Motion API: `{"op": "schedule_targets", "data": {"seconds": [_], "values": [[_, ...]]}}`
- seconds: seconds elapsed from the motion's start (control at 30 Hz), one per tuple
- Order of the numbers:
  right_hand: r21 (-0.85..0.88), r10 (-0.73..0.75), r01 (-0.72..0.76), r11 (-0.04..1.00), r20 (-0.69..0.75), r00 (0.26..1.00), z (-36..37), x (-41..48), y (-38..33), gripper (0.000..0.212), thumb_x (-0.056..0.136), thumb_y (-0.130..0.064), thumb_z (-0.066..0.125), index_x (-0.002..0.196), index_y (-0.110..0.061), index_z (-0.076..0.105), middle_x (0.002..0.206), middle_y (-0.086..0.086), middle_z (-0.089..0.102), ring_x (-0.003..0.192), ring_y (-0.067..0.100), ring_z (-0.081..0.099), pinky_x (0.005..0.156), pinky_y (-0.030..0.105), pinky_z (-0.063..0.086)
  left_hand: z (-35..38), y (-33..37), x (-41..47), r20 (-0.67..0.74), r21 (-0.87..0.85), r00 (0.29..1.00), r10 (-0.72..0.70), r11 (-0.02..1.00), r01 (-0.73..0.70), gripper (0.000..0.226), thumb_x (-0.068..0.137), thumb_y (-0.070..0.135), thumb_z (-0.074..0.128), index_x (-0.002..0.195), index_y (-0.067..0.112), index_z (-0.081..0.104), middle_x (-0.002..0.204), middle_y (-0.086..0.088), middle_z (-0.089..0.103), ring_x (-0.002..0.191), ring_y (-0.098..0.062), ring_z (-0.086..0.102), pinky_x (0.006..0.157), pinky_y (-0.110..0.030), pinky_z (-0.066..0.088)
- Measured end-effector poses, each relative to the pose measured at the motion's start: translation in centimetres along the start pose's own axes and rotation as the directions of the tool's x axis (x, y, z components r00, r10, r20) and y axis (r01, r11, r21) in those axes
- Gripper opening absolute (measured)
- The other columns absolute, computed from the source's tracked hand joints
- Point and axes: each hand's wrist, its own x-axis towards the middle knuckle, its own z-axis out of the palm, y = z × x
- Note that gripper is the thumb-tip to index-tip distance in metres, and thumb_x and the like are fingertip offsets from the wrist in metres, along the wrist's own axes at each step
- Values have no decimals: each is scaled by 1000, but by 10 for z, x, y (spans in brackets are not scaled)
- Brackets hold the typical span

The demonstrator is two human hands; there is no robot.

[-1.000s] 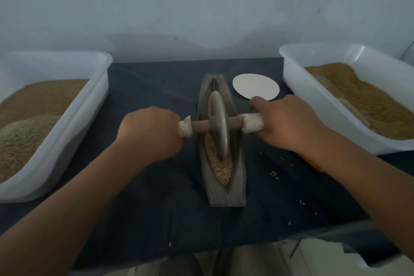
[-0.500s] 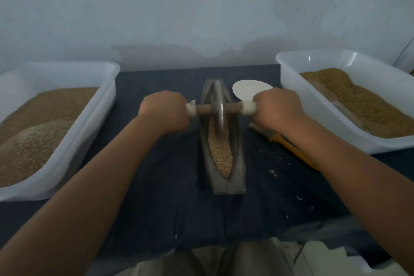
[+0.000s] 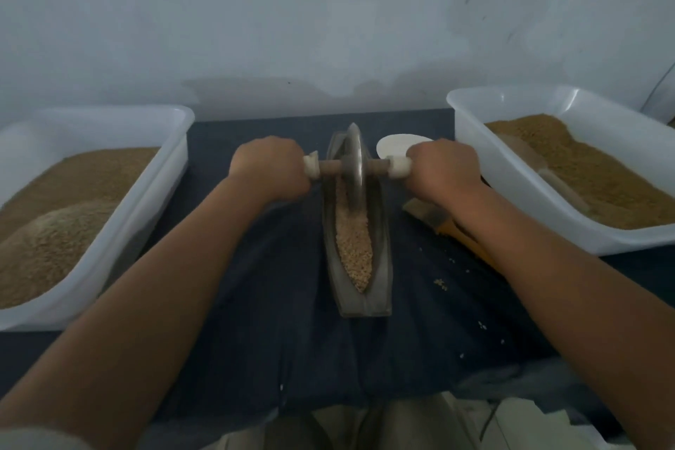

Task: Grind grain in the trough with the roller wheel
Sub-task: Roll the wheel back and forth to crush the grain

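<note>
A bench [image 3: 255,303] draped in dark cloth carries two filled white tubs, the left tub [image 3: 153,194] and the right tub [image 3: 511,194]. Between them a narrow trough [image 3: 381,267] runs near to far, grain [image 3: 354,248] filling its near half, the roller wheel [image 3: 353,164] upright at its far end. The left hand [image 3: 268,168] and right hand [image 3: 443,168] each curl tightly round one end of its axle [image 3: 330,169].

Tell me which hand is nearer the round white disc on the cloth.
Right. The right hand grips the roller wheel by its handle just in front of the white disc, covering its edge in view. The left hand grips the opposite handle, across the wheel from it.
</note>
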Motion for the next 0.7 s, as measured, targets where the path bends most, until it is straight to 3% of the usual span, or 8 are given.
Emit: {"op": "schedule_targets", "data": {"seconds": [0.07,0.13,0.23,0.33,0.4,0.5,0.6,0.7], "values": [[10,-30,31,999,-27,999,0,-21,4,23,89,-46,59,72,-30,58,70,-10,54,67,20,53,60,32,42,5,-5,-20,44,-31,999,28,999,-27,22,82,44,60,72,23,60,75,4,63,67,-21,61,64,-34,51],[17,-128,132,991,-153,980,1,-58,9,24,80,-51,53,65,-36,43,57,-12,46,54,17,51,51,29,44,11,-14,-54,45,-33,994,102,994,-100,21,78,45,56,68,27,58,67,9,59,60,-14,57,56,-30,46],[116,-226,263,958,-262,938,4,-105,13,34,73,-56,49,76,-50,15,51,-20,21,45,10,34,43,22,29,17,-19,-90,-41,28,983,180,983,-179,23,73,50,53,60,31,53,53,11,50,48,-7,47,45,-22,28],[97,-153,170,981,-169,974,12,-89,14,28,76,-60,51,65,-45,30,53,-18,30,49,14,43,48,27,38,16,-14,-69,-46,35,989,140,990,-138,26,73,49,54,60,28,53,57,10,53,51,-11,49,47,-23,30],[43,-36,39,998,-67,997,13,-54,9,30,80,-61,55,67,-35,50,60,-14,43,56,15,44,52,29,33,11,-8,-38,-50,27,996,74,997,-73,31,79,50,55,62,24,56,62,8,57,56,-17,54,52,-28,42],[80,19,-17,997,-22,1000,9,-9,1,28,88,-51,60,71,-28,56,69,-9,53,63,17,45,59,31,34,2,-6,1,-10,-16,1000,0,1000,0,36,89,48,59,65,21,59,67,2,62,62,-22,61,64,-37,57],[77,5,-5,997,-1,1000,-1,-13,-1,26,92,-45,58,72,-28,55,69,-8,52,71,23,56,63,34,41,1,-5,-5,6,-51,1000,19,999,-18,36,87,51,58,66,21,60,69,2,64,63,-21,62,64,-36,55],[46,-62,66,997,-84,995,-1,-58,4,29,87,-52,57,70,-29,52,63,-9,53,63,24,61,55,32,44,12,-13,-48,-37,-13,992,120,993,-121,33,76,55,47,63,25,55,64,9,57,59,-17,56,54,-30,43]]}}
